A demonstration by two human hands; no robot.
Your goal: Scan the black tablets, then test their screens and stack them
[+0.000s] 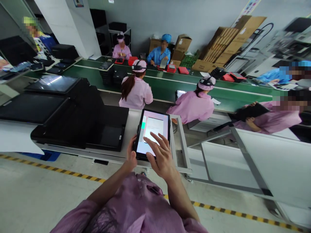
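Note:
A black-framed tablet (pixel 153 129) with a lit screen is held in front of me, over the edge of a metal-framed cart (pixel 132 119). My left hand (pixel 132 153) grips its lower left edge, the thumb along the near corner. Over the lower part of the screen is my right hand (pixel 161 154), fingers spread and holding nothing. Its fingertips are at or just above the glass; I cannot tell whether they touch. On the screen are a white panel and a small green block. Left of the tablet, black trays (pixel 104 129) lie on the cart.
Black stacked trays (pixel 53 97) fill the cart's left. A green conveyor belt (pixel 162 87) runs beyond, with several co-workers in pink and blue seated along it. White-panelled frames (pixel 230 161) stand at right. Cardboard boxes (pixel 218 42) lean at the wall. Striped tape (pixel 80 174) crosses the floor.

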